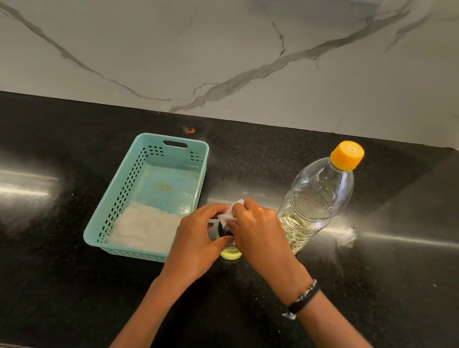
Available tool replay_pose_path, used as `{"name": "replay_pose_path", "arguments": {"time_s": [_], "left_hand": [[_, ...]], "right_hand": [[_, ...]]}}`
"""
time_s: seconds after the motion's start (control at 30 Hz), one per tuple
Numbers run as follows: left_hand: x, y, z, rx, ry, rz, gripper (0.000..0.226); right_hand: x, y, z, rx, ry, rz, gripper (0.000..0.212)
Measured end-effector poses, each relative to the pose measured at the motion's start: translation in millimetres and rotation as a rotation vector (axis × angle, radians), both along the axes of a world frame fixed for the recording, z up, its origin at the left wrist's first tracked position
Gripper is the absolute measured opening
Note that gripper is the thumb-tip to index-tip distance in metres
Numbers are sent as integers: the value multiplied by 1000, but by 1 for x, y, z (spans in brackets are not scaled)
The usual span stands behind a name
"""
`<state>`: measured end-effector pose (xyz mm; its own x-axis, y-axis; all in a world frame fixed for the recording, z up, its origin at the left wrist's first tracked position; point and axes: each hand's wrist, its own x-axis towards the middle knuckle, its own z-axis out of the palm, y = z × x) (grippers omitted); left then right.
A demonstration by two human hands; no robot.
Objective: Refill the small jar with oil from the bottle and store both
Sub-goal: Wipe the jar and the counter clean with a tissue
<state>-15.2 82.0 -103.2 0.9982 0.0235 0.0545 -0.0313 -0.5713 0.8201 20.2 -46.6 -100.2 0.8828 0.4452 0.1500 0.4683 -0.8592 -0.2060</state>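
Head view: my left hand (195, 239) curls around the small jar (230, 252), mid-worktop (33, 279), yellow oil visible at its base. My right hand (258, 230) pinches a white tissue (230, 213) against the jar's dark top. Bottle (317, 197), orange cap (347, 155) on, stands upright just right of the hands. Teal basket (133, 184) just left of the jar, white cloth (145, 228) in its near end.

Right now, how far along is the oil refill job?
Pouring looks done: the bottle stands capped and upright, and the small jar holds yellow oil. In hand: the left hand holds the jar while the right hand presses a white tissue against its top. Left: storing both; neither is in the teal basket beside them.
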Motion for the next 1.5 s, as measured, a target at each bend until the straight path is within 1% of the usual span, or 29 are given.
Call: {"name": "replay_pose_path", "arguments": {"time_s": [0.1,0.23,0.27,0.37,0.47,0.5,0.6,0.7,0.77,0.8,0.87,0.93,0.97,1.03,1.13,1.23,1.27,1.33,1.43,1.5], "left_hand": [[0,0,0,1,-5,3,52],[-1,0,-2,-25,-3,-11,54],[-1,0,-3,-27,-9,-21,54],[0,0,-6,-18,0,-37,53],[2,1,-7,8,11,-56,51],[3,2,-7,14,11,-63,50],[4,2,-8,29,-3,-70,47],[4,2,-7,23,-14,-69,47],[5,2,-7,20,-8,-70,47],[5,2,-7,27,1,-71,48],[7,2,-5,55,9,-82,48],[9,2,-2,78,7,-98,50],[9,2,0,85,8,-101,51],[10,3,2,101,22,-103,54],[11,4,4,135,35,-109,57],[11,5,7,217,44,-125,58],[11,6,8,250,44,-140,58],[13,5,11,313,39,-182,59],[15,5,15,356,19,-217,54],[18,5,17,360,11,-223,52]], "right_hand": [[-5,-1,-3,112,-7,49,37],[-2,-11,8,154,127,182,29],[0,-12,12,160,134,178,27],[7,-14,12,84,126,120,26],[3,-11,8,103,46,27,19],[1,-10,3,122,14,-2,19],[-9,-3,-6,132,-85,-23,39],[-14,-5,-10,247,-66,45,43],[-11,-9,-6,288,-22,39,38],[-9,-11,-2,340,13,7,31],[-3,-18,2,509,112,-94,14],[-4,-26,2,713,216,-187,8],[-8,-29,2,801,235,-233,10],[-24,-33,-2,904,187,-342,15],[-58,-34,-14,948,112,-469,23],[-81,-31,-31,981,170,-529,30],[-83,-28,-35,1004,195,-519,32],[-80,-21,-34,1048,224,-429,39],[-69,-5,-30,998,256,-289,49],[-63,1,-35,996,277,-280,52]]}}
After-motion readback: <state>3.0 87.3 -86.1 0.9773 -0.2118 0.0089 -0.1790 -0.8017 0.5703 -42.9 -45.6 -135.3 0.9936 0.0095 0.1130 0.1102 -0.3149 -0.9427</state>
